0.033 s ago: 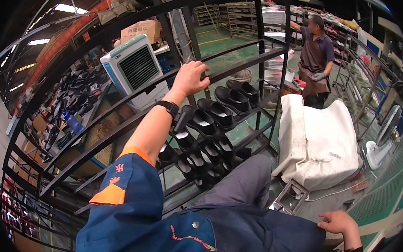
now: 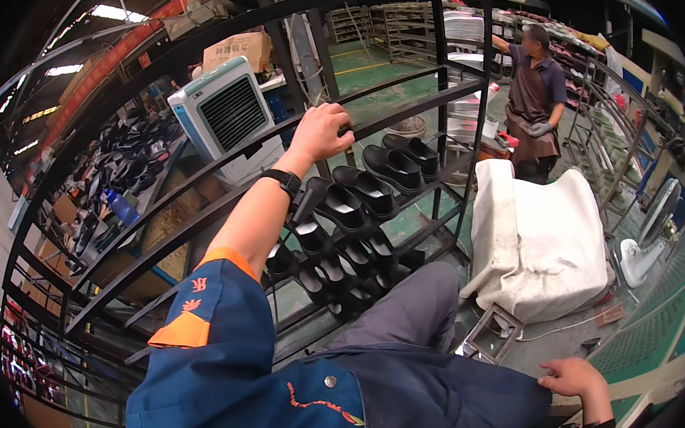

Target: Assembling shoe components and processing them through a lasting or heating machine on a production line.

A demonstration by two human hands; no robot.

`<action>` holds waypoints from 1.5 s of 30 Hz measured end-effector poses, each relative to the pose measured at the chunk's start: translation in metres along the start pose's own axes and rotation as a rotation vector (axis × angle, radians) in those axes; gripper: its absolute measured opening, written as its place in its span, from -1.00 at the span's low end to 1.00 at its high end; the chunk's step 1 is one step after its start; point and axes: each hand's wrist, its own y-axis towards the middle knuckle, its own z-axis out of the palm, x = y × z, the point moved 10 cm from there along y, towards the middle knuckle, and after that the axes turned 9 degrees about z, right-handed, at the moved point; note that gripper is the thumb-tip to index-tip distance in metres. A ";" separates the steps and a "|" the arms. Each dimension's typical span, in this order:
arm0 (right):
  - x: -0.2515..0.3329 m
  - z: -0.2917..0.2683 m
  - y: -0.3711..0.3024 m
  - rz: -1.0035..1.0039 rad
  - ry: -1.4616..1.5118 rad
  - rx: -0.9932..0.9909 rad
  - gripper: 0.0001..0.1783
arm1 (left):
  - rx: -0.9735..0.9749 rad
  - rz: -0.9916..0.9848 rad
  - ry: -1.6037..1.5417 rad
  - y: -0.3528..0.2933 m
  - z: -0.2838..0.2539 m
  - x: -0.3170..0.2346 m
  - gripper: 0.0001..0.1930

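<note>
Hardly anything differs from before: the left hand [image 2: 325, 132] stays curled round the rail of the black rack [image 2: 422, 106], and the right hand [image 2: 574, 376], loosely bent and bare, rests near right. Black shoes [image 2: 391, 168] fill shelves right of the left forearm [image 2: 256, 219]; green floor [image 2: 368, 79] opens far beyond, while a white cover [image 2: 550, 246] bounds the right.

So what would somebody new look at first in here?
Probably the rows of black shoes on the dark rack, mid-picture, below the left hand touching it. Next, perhaps, the bulky white cover to their right and the white-and-blue air cooler at upper left.
</note>
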 end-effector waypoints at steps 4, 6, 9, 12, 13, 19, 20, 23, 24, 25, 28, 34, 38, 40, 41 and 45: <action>0.002 -0.001 -0.001 -0.003 0.010 0.001 -0.39 | 0.031 -0.039 -0.036 0.000 0.008 0.006 -0.72; 0.003 -0.001 -0.001 -0.005 0.001 0.006 -0.38 | -0.008 -0.048 -0.041 0.000 0.006 0.005 -0.61; 0.002 0.000 -0.002 0.012 0.005 0.013 -0.38 | -0.024 -0.067 -0.056 0.001 0.003 0.006 -0.47; 0.001 0.000 -0.002 0.023 0.009 0.016 -0.38 | -0.030 -0.079 -0.098 0.000 0.001 0.006 -0.38; 0.001 -0.001 -0.002 0.022 0.009 0.015 -0.38 | -0.032 -0.078 -0.096 0.001 0.001 0.007 -0.38; 0.002 -0.001 -0.002 0.024 0.007 0.015 -0.38 | 0.021 -0.113 -0.148 0.000 0.011 0.013 -0.29; 0.001 -0.001 -0.002 0.023 0.007 0.018 -0.38 | -0.005 -0.105 -0.151 -0.001 0.008 0.012 -0.28; -0.005 0.004 0.000 0.009 0.002 0.009 -0.38 | -0.037 -0.085 -0.151 0.002 0.003 0.009 -0.26; -0.003 0.002 0.000 0.011 0.002 0.012 -0.38 | -0.042 -0.073 -0.140 0.002 0.001 0.008 -0.25; 0.001 -0.001 -0.001 0.014 0.005 0.014 -0.38 | -0.040 -0.074 -0.143 0.001 0.001 0.007 -0.25; 0.003 -0.002 -0.001 0.018 0.005 0.019 -0.39 | -0.090 -0.077 -0.160 -0.001 -0.002 0.009 -0.33; -0.002 0.001 0.002 0.000 -0.004 -0.006 -0.38 | 0.065 -0.019 -0.170 0.001 0.019 0.013 -0.53; -0.001 0.000 0.001 0.022 0.007 0.023 -0.38 | 0.001 -0.048 -0.198 0.002 0.008 0.005 -0.45; 0.001 -0.001 0.000 0.023 0.001 0.023 -0.38 | -0.017 -0.043 -0.194 0.000 0.006 0.006 -0.42; 0.001 -0.001 0.000 0.026 -0.005 0.027 -0.37 | -0.032 -0.039 -0.195 0.000 0.005 0.007 -0.38; -0.004 0.003 0.002 0.024 -0.008 0.025 -0.37 | -0.007 -0.029 -0.231 0.003 0.006 0.003 -0.29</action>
